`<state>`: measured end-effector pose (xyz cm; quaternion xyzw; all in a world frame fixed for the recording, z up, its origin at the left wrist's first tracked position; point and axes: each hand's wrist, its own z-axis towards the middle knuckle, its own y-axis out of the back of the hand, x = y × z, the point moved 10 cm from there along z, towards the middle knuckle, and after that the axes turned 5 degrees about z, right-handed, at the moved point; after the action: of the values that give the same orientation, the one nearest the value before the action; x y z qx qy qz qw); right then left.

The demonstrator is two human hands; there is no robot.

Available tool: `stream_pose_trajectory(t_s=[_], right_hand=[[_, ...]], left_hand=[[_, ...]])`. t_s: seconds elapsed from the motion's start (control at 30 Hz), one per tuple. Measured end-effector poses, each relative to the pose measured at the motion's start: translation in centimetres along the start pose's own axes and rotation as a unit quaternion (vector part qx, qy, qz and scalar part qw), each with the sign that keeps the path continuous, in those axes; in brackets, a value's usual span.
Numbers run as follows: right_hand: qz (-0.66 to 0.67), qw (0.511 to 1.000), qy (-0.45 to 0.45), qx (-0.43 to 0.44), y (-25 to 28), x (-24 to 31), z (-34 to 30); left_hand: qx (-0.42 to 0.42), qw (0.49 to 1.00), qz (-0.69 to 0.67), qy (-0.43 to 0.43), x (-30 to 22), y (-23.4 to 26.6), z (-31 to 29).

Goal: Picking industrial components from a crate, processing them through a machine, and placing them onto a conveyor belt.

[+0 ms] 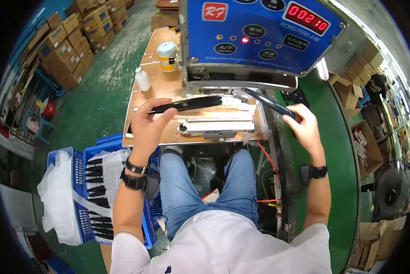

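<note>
My left hand (149,124) grips a long, thin black curved part (186,104) by its left end and holds it flat over the white fixture (218,124) on the wooden bench. My right hand (304,125) is closed on a second black curved part (270,103), which slants up and left toward the underside of the blue machine head (260,34). Both parts meet near the opening under that head. I sit with my knees under the bench.
A white bottle (142,79) and a yellow-banded tin (168,56) stand on the wooden bench (157,82). Left of my leg, a blue crate (87,192) holds several black parts on white wrap. Cardboard boxes (70,45) are stacked far left; a green conveyor belt (342,173) runs on the right.
</note>
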<state>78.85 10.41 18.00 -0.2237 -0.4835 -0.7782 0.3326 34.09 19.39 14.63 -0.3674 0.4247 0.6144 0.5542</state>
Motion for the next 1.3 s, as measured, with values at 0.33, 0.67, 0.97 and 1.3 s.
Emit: stream_pose_trajectory(t_s=[0.33, 0.67, 0.97, 1.3], right_hand=[[-0.097, 0.956, -0.246, -0.123, 12.4, -16.1, -18.6], [-0.144, 0.922, -0.329, -0.146, 11.5, -26.1, -18.7], [-0.231, 0.95, -0.197, -0.069, 3.7, -24.3, -11.4], [-0.105, 0.972, -0.212, 0.002, 8.2, -32.5, -10.2]], left_hand=[[0.057, 0.967, 0.218, -0.119, -0.9, -7.1, 1.9], [0.165, 0.84, 0.423, -0.297, -4.4, -12.6, -0.3], [0.062, 0.847, 0.472, -0.237, -4.2, -1.5, -8.4], [-0.095, 0.752, 0.572, 0.312, 12.1, 28.3, -35.6]])
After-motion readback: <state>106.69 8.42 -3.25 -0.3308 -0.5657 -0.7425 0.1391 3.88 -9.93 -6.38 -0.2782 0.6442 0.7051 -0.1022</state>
